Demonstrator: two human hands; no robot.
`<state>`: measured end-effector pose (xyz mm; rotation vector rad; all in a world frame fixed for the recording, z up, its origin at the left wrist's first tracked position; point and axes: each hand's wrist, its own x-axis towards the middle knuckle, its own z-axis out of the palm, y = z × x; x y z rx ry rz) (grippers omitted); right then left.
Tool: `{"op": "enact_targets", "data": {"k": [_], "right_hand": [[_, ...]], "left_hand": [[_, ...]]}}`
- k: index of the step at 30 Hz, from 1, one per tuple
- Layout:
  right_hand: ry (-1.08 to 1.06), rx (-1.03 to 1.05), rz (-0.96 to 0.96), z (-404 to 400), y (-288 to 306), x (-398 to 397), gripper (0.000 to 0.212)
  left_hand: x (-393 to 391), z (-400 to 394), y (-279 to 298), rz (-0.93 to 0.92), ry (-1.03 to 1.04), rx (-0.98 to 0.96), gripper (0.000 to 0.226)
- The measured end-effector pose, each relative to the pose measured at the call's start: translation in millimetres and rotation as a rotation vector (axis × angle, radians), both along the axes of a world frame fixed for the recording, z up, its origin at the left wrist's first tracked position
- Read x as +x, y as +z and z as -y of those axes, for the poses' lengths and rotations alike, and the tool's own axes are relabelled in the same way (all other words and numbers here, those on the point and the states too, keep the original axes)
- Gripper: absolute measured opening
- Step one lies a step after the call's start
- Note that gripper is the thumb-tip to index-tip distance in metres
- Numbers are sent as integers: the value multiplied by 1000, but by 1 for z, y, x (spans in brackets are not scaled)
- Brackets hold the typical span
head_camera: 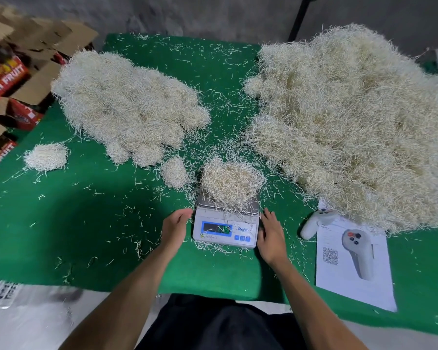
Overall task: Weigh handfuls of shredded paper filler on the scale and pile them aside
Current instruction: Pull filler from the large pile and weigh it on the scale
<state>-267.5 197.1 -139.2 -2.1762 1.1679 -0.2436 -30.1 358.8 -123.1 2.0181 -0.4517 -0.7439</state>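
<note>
A small white digital scale point(226, 231) sits near the front of the green table point(91, 223), with a handful of shredded paper filler point(232, 181) heaped on its pan. My left hand point(175, 227) hovers beside the scale's left side, fingers loosely curved and holding nothing. My right hand point(269, 234) lies flat by the scale's right side, fingers straight. A huge loose heap of filler point(352, 122) covers the right of the table. On the left lies a pile of weighed clumps point(127, 107), with two separate clumps point(46, 156) point(175, 170) nearer me.
A white handheld controller point(316, 222) and a printed sheet point(354, 263) lie right of the scale. Cardboard fruit boxes point(13, 79) stand off the table's left edge. Loose paper strands are scattered over the cloth. A dark pole point(299, 18) rises behind the table.
</note>
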Motion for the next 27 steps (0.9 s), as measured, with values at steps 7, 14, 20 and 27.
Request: {"op": "enact_targets", "data": {"k": [7, 14, 20, 27], "right_hand": [[-12, -13, -19, -1, 0, 0, 56], [-153, 47, 6, 26, 17, 13, 30], [-298, 171, 521, 46, 94, 67, 43], [-146, 490, 632, 63, 124, 109, 36]], "left_hand": [[1, 2, -4, 0, 3, 4, 28], [4, 29, 19, 29, -30, -93, 21], [-6, 99, 67, 125, -50, -79, 42], [-11, 140, 109, -174, -48, -70, 137]]}}
